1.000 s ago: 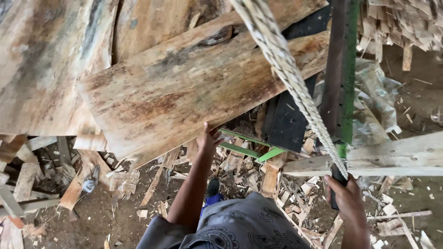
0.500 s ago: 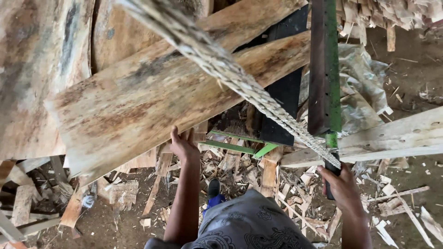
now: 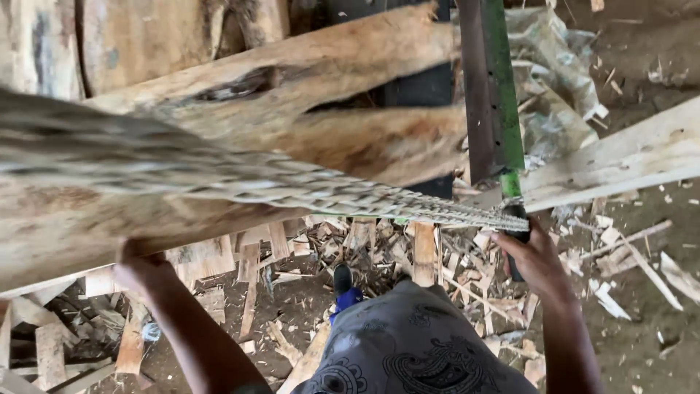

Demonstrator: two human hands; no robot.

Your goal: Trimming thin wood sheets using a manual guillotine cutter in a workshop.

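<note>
Our right fingers (image 3: 510, 244) wrap the machete (image 3: 490, 109) handle; our left hand (image 3: 138, 266) props the log (image 3: 240, 146) from beneath, fingers hidden. We judge a glancing blade could slide toward that hand, and the rope (image 3: 328, 193) blocks our view.

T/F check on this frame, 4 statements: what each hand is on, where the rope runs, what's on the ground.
1. The left hand presses against the underside edge of the big wooden slab. True.
2. The right hand is empty and clear of everything. False: it grips the dark handle below the green blade-like bar.
3. A braided rope runs across the slab toward the right hand. True.
4. The ground is bare concrete. False: wood scraps lie scattered over dirt.
</note>
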